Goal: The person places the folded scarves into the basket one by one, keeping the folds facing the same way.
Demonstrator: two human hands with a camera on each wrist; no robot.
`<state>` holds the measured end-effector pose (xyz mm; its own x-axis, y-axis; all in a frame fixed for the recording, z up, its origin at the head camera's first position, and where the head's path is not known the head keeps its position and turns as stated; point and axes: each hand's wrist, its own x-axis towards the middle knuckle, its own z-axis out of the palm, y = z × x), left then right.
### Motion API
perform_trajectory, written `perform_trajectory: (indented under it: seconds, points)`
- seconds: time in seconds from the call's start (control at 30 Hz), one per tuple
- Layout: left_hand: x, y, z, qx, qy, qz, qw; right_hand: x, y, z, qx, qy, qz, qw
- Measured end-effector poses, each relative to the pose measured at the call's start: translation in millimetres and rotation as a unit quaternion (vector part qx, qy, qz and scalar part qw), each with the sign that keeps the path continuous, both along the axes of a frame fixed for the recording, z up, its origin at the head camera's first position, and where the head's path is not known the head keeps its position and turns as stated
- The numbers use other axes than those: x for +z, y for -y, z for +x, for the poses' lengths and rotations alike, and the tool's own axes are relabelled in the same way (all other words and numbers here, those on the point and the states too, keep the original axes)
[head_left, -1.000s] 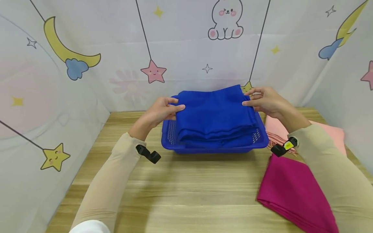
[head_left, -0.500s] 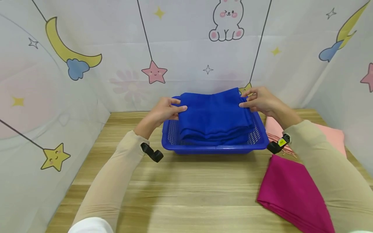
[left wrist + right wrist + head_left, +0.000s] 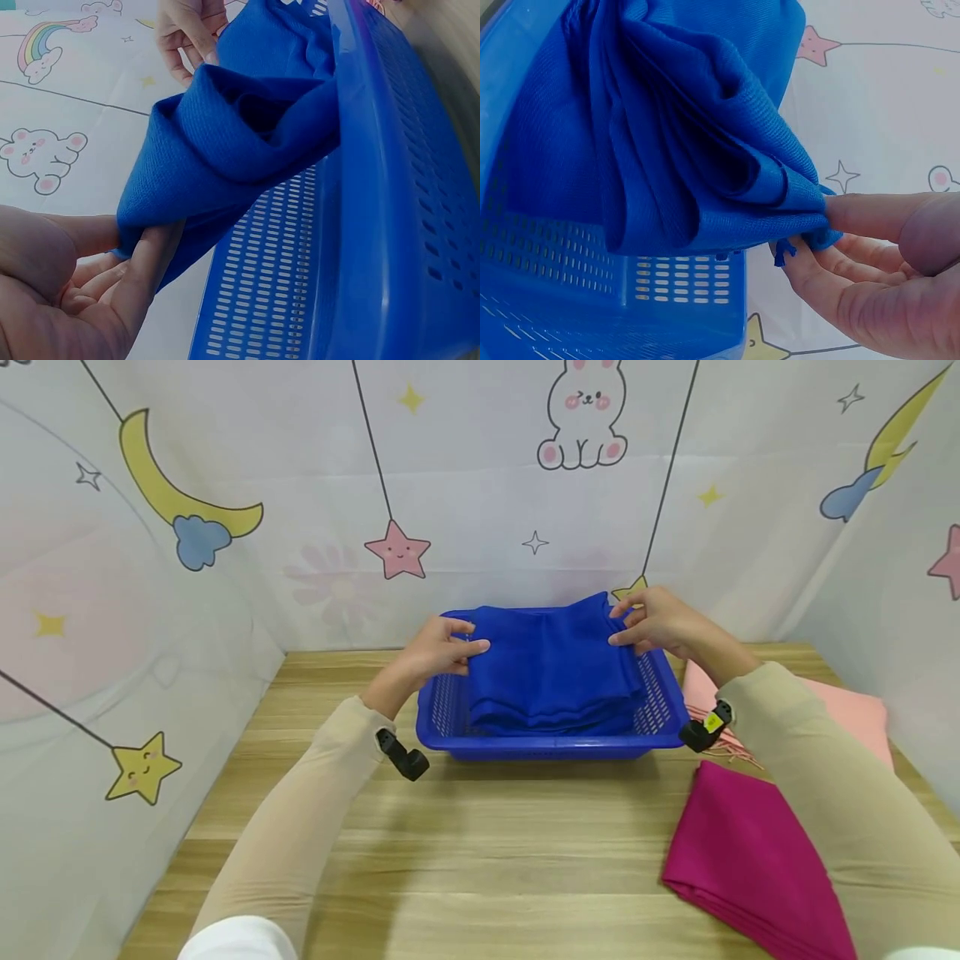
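Observation:
A folded blue scarf lies partly inside a blue perforated basket, its far edge raised. My left hand pinches its left far corner between thumb and fingers; the left wrist view shows the cloth drooping from that grip toward the basket wall. At the opposite corner my right hand pinches the layered edge. Several stacked folds and a small tassel show beside the right fingers in the right wrist view. The basket's floor is mostly hidden under the scarf.
On the wooden table, a folded magenta cloth lies at the right front. Behind it is a pink fringed scarf, partly covered by my right sleeve. A printed white curtain hangs close behind the basket.
Both hands have moved slightly inward and down with the blue scarf, which sits lower in the basket. Its sides have drawn in, showing more of the basket's mesh at the right.

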<state>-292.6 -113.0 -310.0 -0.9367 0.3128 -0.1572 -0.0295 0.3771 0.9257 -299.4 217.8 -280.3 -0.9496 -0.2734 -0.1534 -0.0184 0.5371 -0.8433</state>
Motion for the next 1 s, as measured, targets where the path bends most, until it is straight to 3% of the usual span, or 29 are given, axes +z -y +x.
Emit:
perform_trajectory:
  seconds: [0.53,1.0]
  points:
    - [-7.1,-8.0,-9.3,0.016,0.002,-0.004,0.9999,0.9,4.0,-8.6,0.0,-0.012,0.033,0.999]
    - [-8.0,-8.7,-16.7,0.024,0.023,-0.02,0.9992,-8.9,10.2,-14.3,0.006,-0.012,0.057,0.998]
